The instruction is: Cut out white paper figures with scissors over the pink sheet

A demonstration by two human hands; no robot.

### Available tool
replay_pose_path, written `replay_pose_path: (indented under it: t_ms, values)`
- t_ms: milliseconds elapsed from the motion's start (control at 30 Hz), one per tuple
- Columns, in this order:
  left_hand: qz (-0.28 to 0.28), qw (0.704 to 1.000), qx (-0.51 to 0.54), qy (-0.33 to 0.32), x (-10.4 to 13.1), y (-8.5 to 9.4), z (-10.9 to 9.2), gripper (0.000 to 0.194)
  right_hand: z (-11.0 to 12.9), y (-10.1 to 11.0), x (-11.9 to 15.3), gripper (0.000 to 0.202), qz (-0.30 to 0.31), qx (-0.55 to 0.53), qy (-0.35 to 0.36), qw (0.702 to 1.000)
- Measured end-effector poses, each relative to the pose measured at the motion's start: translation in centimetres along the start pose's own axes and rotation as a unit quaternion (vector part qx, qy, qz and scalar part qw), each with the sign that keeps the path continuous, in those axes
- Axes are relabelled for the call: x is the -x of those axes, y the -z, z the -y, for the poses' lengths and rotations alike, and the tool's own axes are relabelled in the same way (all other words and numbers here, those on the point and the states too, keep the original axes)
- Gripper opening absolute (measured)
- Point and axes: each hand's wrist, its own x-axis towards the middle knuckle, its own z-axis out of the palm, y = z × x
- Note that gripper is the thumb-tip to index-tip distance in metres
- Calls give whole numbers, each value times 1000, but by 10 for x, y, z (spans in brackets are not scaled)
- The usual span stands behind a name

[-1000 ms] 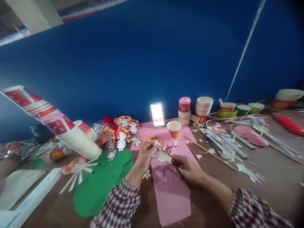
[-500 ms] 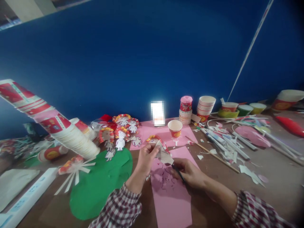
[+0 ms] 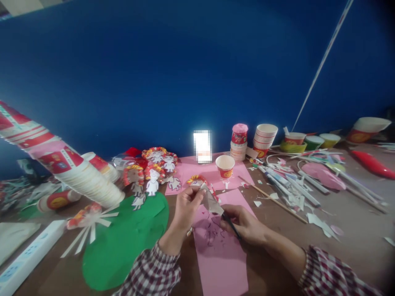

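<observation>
My left hand pinches a small cut piece of pale grey-white paper between thumb and fingers, above a pink sheet. My right hand is closed around a slim black-handled tool; its front end meets the lower right edge of the paper, and I cannot make out its exact kind. Beneath both hands lies the pink sheet, with thin dark curly lines or scraps on it. Just behind my left hand, a red-and-yellow ring is partly hidden.
To the left are a green paper shape, a leaning cup stack and a white power strip. Ringed paper figures lie behind. A paper cup stands ahead; a wooden stick and paper scraps lie right.
The view has shifted slightly, so the table things sit a little further left. Both hands keep their hold; the black-handled tool has turned slightly against the paper's edge.
</observation>
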Motion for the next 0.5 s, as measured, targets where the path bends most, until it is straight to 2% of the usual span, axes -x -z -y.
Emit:
replay_pose_path:
  t_ms: [233, 333, 500]
  values:
    - [-49, 993, -90, -61, 5, -1, -7, 16, 2, 1, 1, 22, 2, 3, 12, 1000]
    - [-73, 988, -109, -77, 5, -2, -8, 15, 3, 1, 1, 17, -5, 50, 28, 998]
    - [-50, 998, -44, -18, 4, -2, -4, 22, 0, -1, 0, 7, -74, 217, 60, 972]
